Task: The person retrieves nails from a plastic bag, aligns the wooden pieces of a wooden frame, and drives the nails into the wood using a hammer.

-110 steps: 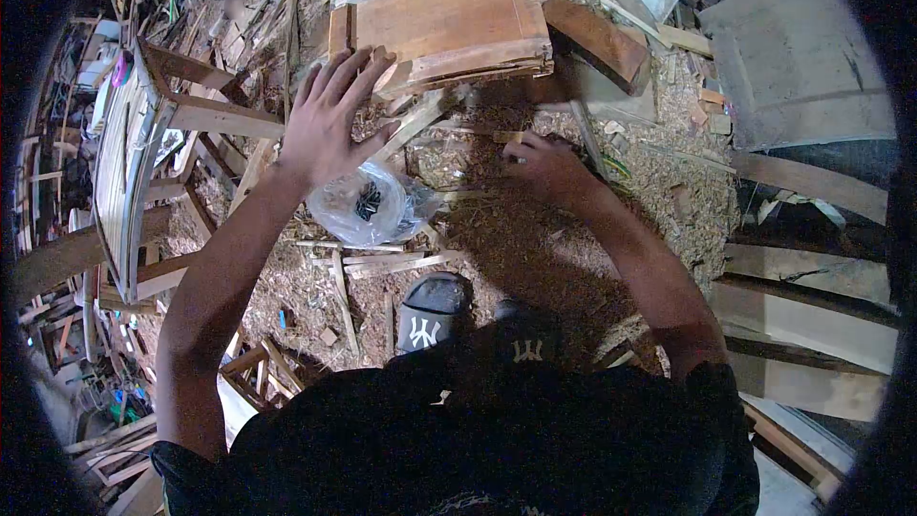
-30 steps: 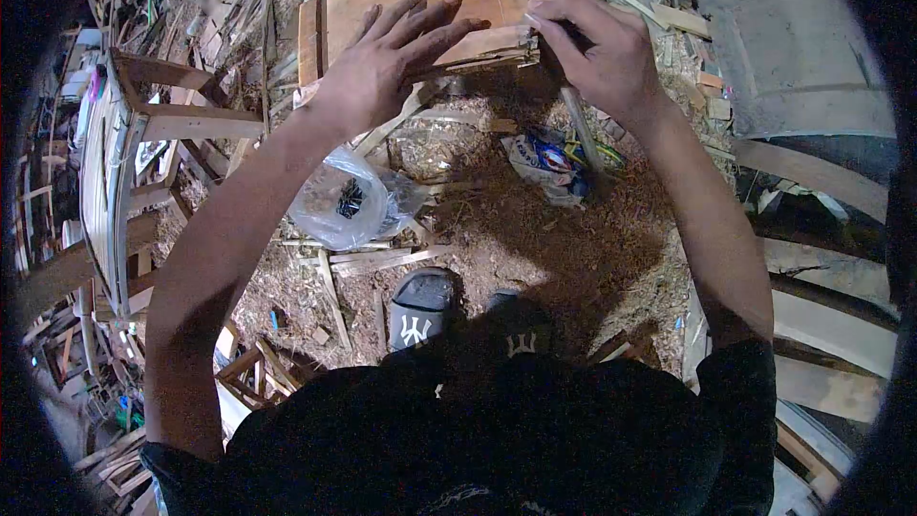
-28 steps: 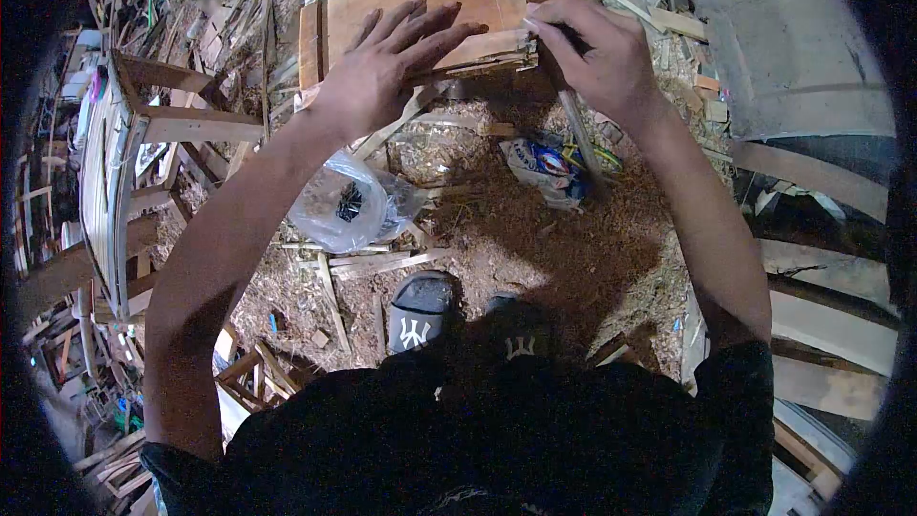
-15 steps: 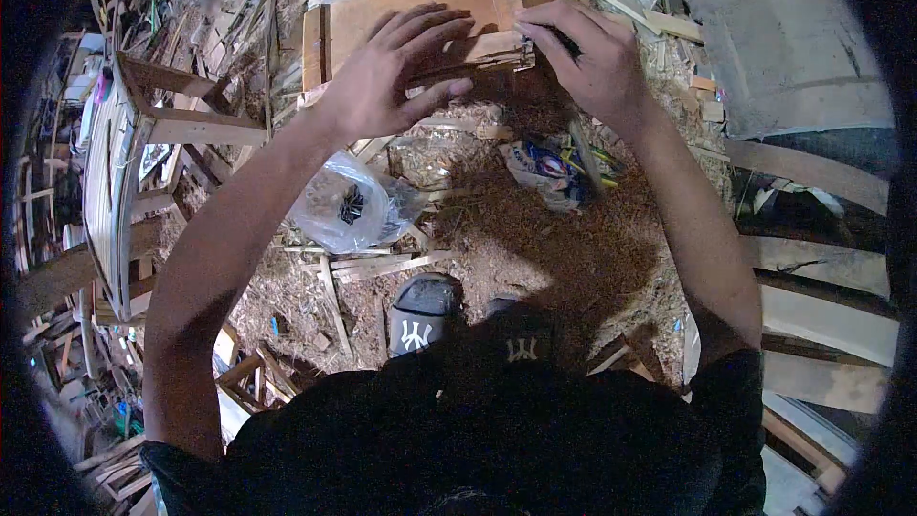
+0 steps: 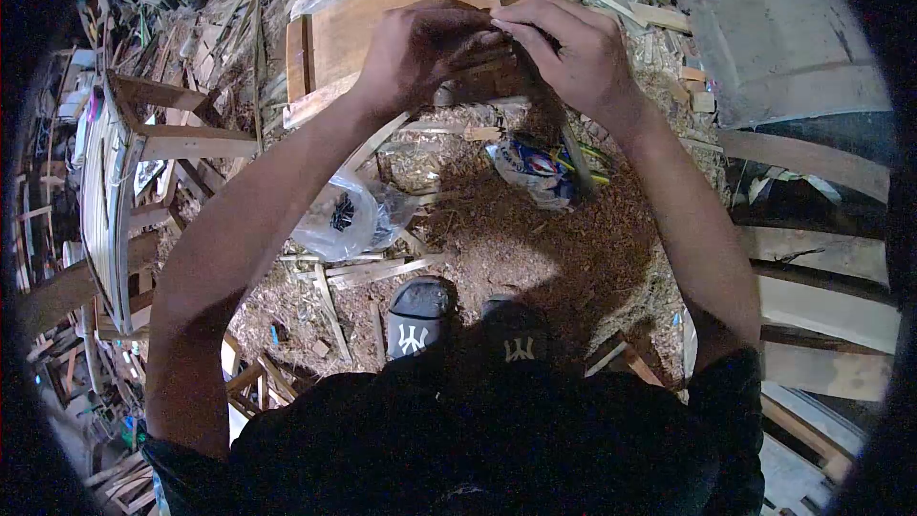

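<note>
A wooden panel (image 5: 349, 27) with a framed edge stands in front of me at the top of the view. Over its right side my left hand (image 5: 417, 53) is closed, its fingers curled in towards my right hand. Thumb and forefinger of my right hand (image 5: 576, 55) are pressed together at the panel's right corner. The two hands' fingertips meet there. Whatever they pinch is too small or too hidden to make out.
Below the panel lie a clear plastic bag (image 5: 346, 220) with dark small pieces and a printed packet (image 5: 535, 172) on sawdust. A wooden frame (image 5: 119, 201) stands left, and slatted wooden furniture (image 5: 821, 258) right. Wood scraps surround my slippers (image 5: 420, 315).
My left hand was spread over the panel; its fingers have now curled and moved right to meet my right hand. The whole view has shifted slightly.
</note>
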Available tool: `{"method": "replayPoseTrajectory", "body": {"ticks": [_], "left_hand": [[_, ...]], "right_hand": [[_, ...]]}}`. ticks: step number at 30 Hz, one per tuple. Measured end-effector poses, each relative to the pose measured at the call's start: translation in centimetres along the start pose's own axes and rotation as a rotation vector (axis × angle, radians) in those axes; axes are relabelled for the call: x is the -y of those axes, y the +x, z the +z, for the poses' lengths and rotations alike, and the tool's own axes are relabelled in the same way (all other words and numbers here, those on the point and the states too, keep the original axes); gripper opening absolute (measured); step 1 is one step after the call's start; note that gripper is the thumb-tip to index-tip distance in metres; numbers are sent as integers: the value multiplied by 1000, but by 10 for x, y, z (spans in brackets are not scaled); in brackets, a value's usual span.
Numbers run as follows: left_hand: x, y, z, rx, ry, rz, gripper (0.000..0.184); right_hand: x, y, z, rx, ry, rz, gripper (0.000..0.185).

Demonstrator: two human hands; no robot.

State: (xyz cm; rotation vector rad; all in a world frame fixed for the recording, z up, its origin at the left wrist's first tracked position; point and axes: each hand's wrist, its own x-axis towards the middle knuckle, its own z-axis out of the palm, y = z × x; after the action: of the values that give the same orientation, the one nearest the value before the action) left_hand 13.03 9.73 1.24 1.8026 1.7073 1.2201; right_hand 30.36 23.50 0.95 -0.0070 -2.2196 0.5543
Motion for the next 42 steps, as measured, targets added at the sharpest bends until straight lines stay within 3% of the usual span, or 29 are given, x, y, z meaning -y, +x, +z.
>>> {"method": "replayPoseTrajectory", "body": {"ticks": [11, 20, 22, 23, 25, 26, 28, 30, 31, 33, 37, 39, 42], "left_hand": [[-2, 0, 14, -131, 181, 18, 15], [6, 1, 14, -178, 240, 170, 15], [7, 0, 15, -188, 330, 200, 17], [8, 0, 16, -188, 330, 200, 17], [7, 0, 17, -206, 355, 182, 19], [6, 0, 16, -209, 355, 181, 19], [4, 0, 14, -137, 324, 124, 18], [6, 0, 15, -143, 326, 120, 17], [7, 1, 16, -145, 326, 117, 17], [13, 3, 16, -177, 341, 171, 18], [11, 3, 14, -189, 310, 227, 18], [9, 3, 14, -166, 326, 177, 16], [5, 5, 16, -149, 360, 144, 15]], "right_hand": [[0, 0, -4, 37, 39, 16, 14], [2, -3, -3, -7, 24, -16, 16], [12, -6, -4, -7, 141, 184, 17], [13, -11, -4, -6, 141, 184, 17], [12, -27, -2, -149, 243, 421, 21], [14, -38, -2, -146, 243, 419, 21], [18, -70, -2, -215, 288, 821, 19], [14, -114, 2, 0, -113, 782, 25], [14, -136, 4, -1, -114, 780, 25], [21, -166, 8, 314, -319, 807, 34], [25, -184, 13, 341, -408, 732, 31], [16, -185, 18, 442, -378, 891, 31], [-2, -183, 8, 376, -172, 988, 25]]}}
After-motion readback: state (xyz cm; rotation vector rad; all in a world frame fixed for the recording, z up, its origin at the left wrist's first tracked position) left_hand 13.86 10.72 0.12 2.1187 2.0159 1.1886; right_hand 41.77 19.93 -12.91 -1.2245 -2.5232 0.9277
